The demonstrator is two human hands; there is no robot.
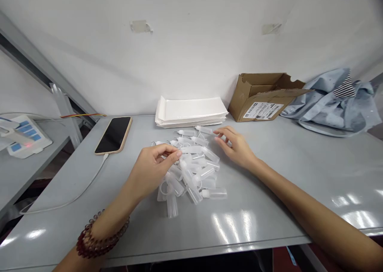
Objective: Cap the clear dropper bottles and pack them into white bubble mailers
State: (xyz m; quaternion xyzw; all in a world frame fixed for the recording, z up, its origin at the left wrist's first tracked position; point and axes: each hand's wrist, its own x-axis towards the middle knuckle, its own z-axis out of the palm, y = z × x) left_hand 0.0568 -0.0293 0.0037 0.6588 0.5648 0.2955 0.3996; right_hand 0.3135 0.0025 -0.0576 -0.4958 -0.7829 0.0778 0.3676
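Note:
A heap of small clear plastic squeeze bottles (206, 172) with white caps and thin needle tips lies in the middle of the table. My left hand (152, 166) is over the heap's left side, thumb and forefinger pinched at the tip end of one needle-tip bottle (190, 182), which slants down toward me. Its exact grip is partly hidden by the fingers. At the heap's far right, my right hand (236, 146) has its thumb and fingers apart, the fingertips close beside the end of another bottle (205, 130). No bottle shows inside that hand.
White flat cartons (191, 109) are stacked against the wall. Right of them stands an open cardboard box (260, 100), then a bunched light-blue cloth (332, 104). A phone (113, 135) with a white cable (74, 200) lies at left, near a white device (28, 136).

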